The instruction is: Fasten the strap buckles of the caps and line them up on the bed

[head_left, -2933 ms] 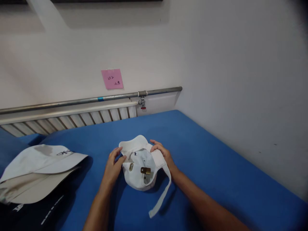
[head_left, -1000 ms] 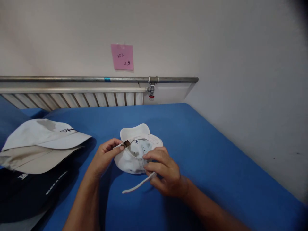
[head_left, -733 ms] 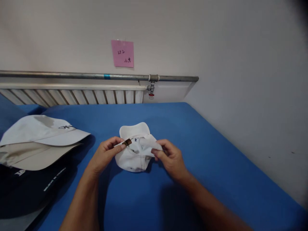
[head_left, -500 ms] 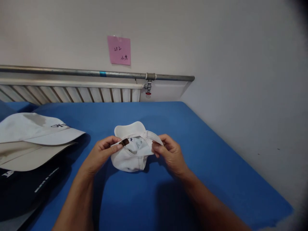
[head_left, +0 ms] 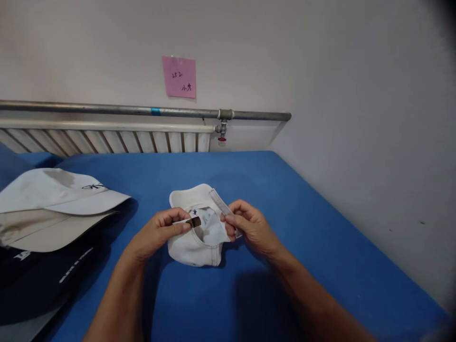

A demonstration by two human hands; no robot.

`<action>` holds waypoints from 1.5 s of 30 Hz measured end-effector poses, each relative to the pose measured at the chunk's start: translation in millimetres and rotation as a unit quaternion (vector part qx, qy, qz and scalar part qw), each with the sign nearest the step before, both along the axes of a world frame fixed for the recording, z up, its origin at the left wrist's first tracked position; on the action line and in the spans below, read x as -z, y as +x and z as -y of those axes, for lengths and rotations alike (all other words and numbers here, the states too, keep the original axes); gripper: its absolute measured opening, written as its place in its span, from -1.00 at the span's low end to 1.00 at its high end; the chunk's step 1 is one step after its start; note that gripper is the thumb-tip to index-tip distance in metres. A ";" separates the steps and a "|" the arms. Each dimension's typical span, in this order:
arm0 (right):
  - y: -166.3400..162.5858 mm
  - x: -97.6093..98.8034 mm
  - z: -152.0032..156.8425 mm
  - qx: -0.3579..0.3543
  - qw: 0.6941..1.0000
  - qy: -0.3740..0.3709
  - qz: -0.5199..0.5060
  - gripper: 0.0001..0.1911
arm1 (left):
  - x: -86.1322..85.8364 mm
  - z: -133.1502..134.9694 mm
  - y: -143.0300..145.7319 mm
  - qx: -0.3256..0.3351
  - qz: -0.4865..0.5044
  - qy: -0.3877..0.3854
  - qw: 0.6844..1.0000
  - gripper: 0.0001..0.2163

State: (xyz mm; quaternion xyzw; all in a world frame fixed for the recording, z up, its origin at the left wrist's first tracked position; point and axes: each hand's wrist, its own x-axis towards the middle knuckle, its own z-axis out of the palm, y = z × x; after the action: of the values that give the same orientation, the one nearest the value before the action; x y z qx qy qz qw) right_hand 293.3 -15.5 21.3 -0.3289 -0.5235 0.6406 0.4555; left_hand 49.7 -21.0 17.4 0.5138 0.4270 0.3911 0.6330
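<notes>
A white baseball cap (head_left: 195, 249) lies on the blue surface with its brim pointing away from me and its inside partly showing. My left hand (head_left: 162, 232) pinches the strap end with a dark metal buckle (head_left: 194, 222) at the cap's back opening. Between the thumb and fingers of my right hand (head_left: 249, 225) is the cap's loose strap (head_left: 220, 201), its free end sticking up toward the brim. Strap end and buckle are apart.
To the left lies a stack of caps: a white cap (head_left: 67, 190), a beige cap (head_left: 53, 230) and a black cap (head_left: 39, 280). Behind the blue surface (head_left: 285, 285) run a radiator (head_left: 124, 140) and a metal pipe (head_left: 117, 110) with a valve (head_left: 223, 128). A pink note (head_left: 180, 78) hangs above.
The strap's free end has swung up and left, out of its earlier arc toward my right hand. The buckle has shifted slightly right and down, and the view has moved a little.
</notes>
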 end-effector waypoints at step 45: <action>-3.2 -4.0 -9.0 0.044 0.995 -0.087 0.016 -0.66 | 3.5 -4.9 7.5 -0.007 -0.040 0.039 0.998 -0.78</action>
State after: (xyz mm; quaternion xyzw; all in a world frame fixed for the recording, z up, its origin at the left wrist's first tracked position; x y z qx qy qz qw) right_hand 290.2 -6.5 25.3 -0.4002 -0.4575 0.6579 0.4446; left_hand 57.2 -16.1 13.8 0.5508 0.4398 0.3907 0.5921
